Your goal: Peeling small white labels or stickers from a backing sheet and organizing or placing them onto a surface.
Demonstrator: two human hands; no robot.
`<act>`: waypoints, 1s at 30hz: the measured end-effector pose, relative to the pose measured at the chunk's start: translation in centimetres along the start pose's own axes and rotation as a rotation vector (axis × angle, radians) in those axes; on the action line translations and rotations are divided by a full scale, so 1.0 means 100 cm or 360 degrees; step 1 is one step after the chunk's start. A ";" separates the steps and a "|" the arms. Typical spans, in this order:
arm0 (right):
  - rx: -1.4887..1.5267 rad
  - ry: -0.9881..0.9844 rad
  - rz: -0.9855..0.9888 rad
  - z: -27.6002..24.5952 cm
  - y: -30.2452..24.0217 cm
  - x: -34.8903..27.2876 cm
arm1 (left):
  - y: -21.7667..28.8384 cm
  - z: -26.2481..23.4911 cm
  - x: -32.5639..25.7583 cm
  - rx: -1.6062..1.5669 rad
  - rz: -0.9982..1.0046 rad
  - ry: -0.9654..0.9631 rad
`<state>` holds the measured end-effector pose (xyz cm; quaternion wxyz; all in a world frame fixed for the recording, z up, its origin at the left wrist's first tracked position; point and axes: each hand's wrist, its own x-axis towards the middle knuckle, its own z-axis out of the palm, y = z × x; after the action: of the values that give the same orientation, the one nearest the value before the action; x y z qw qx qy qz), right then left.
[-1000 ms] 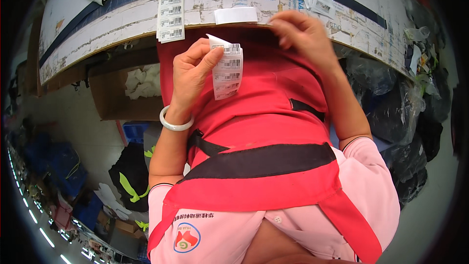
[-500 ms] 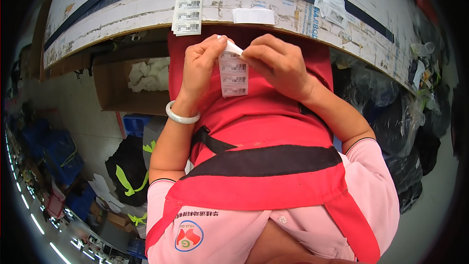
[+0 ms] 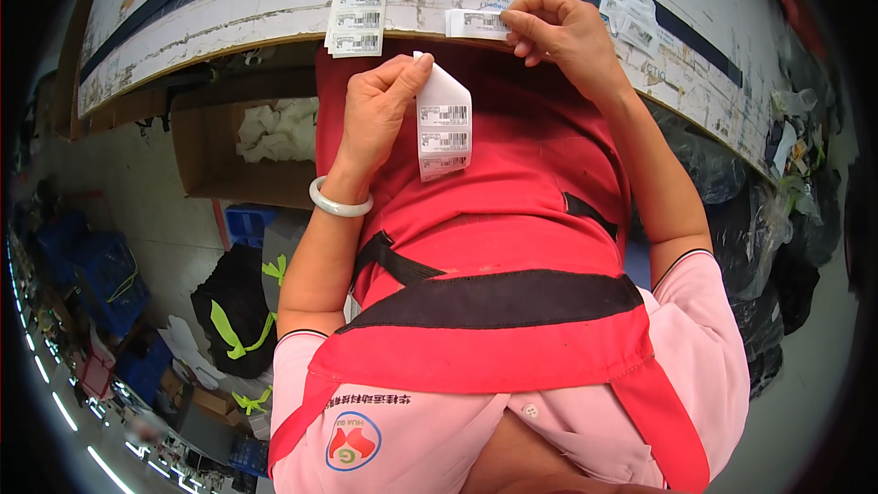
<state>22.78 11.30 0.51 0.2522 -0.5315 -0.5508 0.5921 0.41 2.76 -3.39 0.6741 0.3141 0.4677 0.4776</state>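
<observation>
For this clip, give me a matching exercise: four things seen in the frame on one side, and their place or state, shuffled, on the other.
Things:
1. strip of barcode labels
2. single label
3. pale bangle
4. cardboard box

Places or states:
A. on the left wrist
B. under the table edge, holding white cloth
C. hanging from the left hand
D. pressed at the table edge by the right hand

Pairs: 1-C, 2-D, 3-A, 4-B
</observation>
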 end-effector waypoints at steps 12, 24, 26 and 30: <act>-0.0098 0.0001 0.0001 0.003 0.004 0.008 | -0.004 0.000 0.001 -0.0012 -0.0058 0.0000; -0.0113 0.0024 -0.0028 0.005 0.008 0.007 | -0.006 -0.001 -0.001 -0.0016 -0.0083 -0.0024; -0.0132 0.0034 -0.0043 0.006 0.007 0.008 | -0.006 0.000 -0.001 -0.0016 -0.0089 -0.0032; -0.0175 0.0052 -0.0053 0.012 0.003 0.007 | -0.007 -0.001 -0.001 -0.0027 -0.0090 -0.0023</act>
<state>21.61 11.36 -0.21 0.2414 -0.5450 -0.5870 0.5478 0.54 2.48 -3.98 0.6934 0.2984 0.4674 0.4601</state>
